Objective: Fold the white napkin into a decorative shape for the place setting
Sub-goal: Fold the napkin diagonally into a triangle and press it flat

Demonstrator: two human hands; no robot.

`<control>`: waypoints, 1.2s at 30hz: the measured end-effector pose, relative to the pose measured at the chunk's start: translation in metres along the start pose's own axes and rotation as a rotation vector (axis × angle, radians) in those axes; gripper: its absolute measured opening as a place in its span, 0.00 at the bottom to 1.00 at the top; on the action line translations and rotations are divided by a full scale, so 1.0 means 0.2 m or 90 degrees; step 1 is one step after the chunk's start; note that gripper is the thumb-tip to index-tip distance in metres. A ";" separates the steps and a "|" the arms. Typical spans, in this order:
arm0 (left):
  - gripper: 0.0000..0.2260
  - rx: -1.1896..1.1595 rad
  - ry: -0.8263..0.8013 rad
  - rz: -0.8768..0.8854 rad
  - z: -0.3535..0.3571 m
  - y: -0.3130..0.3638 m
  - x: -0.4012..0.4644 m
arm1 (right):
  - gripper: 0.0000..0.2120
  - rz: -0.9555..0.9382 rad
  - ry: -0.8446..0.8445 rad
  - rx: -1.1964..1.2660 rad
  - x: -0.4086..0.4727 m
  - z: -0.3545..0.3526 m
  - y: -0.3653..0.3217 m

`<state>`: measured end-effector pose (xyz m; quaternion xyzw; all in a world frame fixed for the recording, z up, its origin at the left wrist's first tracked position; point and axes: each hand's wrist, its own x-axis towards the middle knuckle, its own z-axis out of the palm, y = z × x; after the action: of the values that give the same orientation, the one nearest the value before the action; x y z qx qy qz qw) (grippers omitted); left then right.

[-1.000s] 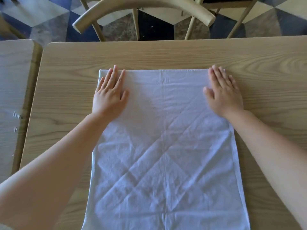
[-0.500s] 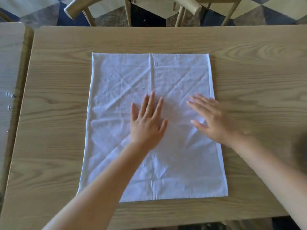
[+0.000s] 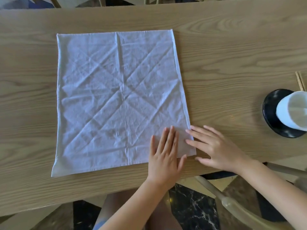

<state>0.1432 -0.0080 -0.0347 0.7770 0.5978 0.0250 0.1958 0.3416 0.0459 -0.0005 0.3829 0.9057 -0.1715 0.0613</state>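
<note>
Head view, napkin: we see the white napkin (image 3: 121,100) spread flat and single-layered on the worktop (image 3: 224,52), scored with old diagonal and centre creases; no fold is made yet.
Head view, left hand: our left hand (image 3: 166,155) lies palm down with straight fingers (image 3: 171,136) together, pressing the napkin's near right corner; the heel of the hand sits past the near hem on bare wood. It grips nothing.
Head view, right hand: our right hand (image 3: 216,150) rests flat just beside the left, fingers spread and straight, their tips touching the right hem; the thumb sits at the corner. It holds nothing.
Head view, beyond the fingers: a white cup (image 3: 292,112) on a dark saucer (image 3: 272,120) stands well to the right of our right hand, with chopsticks (image 3: 300,83) beyond it.
Step in hand: we judge this as smoothing and squaring the cloth before the first fold.
Next move: likely we pinch the corner under our fingers and carry it along a crease, keeping the rest of the cloth from sliding.
</note>
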 end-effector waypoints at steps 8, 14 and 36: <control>0.31 -0.057 0.000 0.016 0.00 0.06 -0.13 | 0.12 -0.095 0.102 -0.055 0.06 0.01 -0.02; 0.25 -0.204 0.092 0.037 -0.04 -0.02 -0.09 | 0.10 -0.037 0.157 0.003 0.18 -0.06 -0.01; 0.03 -0.339 0.260 -0.252 -0.81 -1.05 0.26 | 0.04 0.129 0.268 0.390 1.53 -0.58 -0.25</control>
<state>-0.0794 0.1287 0.0338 0.5479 0.7353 0.2952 0.2682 0.0950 0.2614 0.0473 0.4980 0.7626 -0.3450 -0.2268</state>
